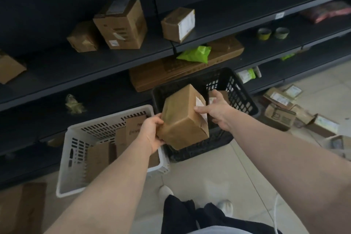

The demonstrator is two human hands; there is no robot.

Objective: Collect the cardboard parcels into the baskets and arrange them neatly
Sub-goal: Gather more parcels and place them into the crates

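- Head view: I see the brown parcel (183,118) held tilted over the near rim of the black basket (241,89). It is not yet set down inside.
- The left hand (152,131) grips the parcel's lower left corner, with its fingers curled round the edge.
- The right hand (214,112) steadies the labelled side. Its thumb lies flat on the box and its fingers are spread and fairly straight past the far side. I cannot tell whether those fingers press on the box.
- Done, as I judge it: the white basket (76,144) holds several flat parcels (133,127) stood on edge in rough rows. The black basket holds at least one small parcel (222,95) by its far wall.
- Left on the shelves (57,66): a tall box (121,24), a squat box (83,37) just beside it, a labelled box (178,24) and a long flat carton (171,74) one level down.
- Left on the floor: a loose heap of parcels (281,116) to the right of the black basket.
- My estimate is under halfway, since much more cardboard lies outside the baskets than in them. The black basket has yet to be arranged.
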